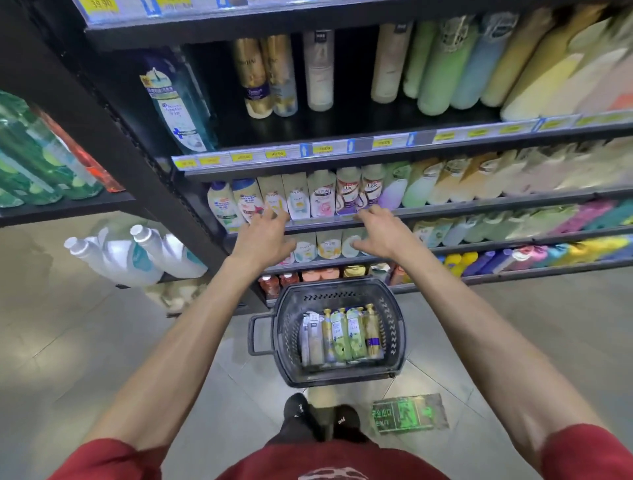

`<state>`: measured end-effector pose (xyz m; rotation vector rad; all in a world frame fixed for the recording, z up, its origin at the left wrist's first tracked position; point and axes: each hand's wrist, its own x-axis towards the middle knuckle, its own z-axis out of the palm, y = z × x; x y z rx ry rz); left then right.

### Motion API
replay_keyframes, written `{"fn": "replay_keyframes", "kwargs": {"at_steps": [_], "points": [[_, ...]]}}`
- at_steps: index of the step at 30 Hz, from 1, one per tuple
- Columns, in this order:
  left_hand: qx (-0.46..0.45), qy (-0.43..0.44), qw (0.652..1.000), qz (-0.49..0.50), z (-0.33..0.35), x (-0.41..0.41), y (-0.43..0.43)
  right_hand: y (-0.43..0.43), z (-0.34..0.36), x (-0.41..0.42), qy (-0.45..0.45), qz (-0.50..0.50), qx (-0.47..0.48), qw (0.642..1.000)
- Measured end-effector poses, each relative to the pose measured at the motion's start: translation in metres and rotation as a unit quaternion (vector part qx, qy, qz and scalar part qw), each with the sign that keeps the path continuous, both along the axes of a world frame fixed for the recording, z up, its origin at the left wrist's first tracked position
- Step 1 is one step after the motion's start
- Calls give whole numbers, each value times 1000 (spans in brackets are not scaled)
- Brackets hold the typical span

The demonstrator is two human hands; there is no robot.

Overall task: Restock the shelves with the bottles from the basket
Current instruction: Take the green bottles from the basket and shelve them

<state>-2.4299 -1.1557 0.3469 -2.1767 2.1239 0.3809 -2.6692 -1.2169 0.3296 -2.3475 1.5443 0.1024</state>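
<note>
On tiles [102, 342], basket [285, 342] of bottles [342, 337], shelves [445, 208], left hand [263, 236] and right hand [380, 233] splayed, empty.

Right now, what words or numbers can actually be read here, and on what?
"39.90": top yellow price tag.
"49.90": lower yellow price tag.
"CLEAR": white shampoo bottle on the shelf.
"UX": purple-labelled bottle beside it.
Green floor sign, basket bottles, other labels: too blurred.
</note>
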Motion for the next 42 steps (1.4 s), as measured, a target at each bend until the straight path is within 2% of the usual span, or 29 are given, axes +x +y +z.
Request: {"fn": "replay_keyframes", "kwargs": {"at_steps": [9, 13, 19, 24, 30, 42], "points": [[59, 47, 997, -25, -62, 9, 11, 34, -52, -2, -22, -97, 77, 992], [65, 67, 995, -34, -97, 10, 25, 56, -84, 5, -52, -126, 73, 988], [124, 105, 986, -38, -148, 7, 31, 74, -135, 6, -31, -136, 135, 981], [142, 128, 981, -39, -206, 1, 32, 70, -183, -3, -21, -154, 148, 977], [157, 153, 975, -32, -302, -3, 21, 54, -280, -7, 8, -172, 162, 972], [201, 230, 950, 58, -558, -25, 26, 33, -527, -5, 28, -187, 218, 957]]}}
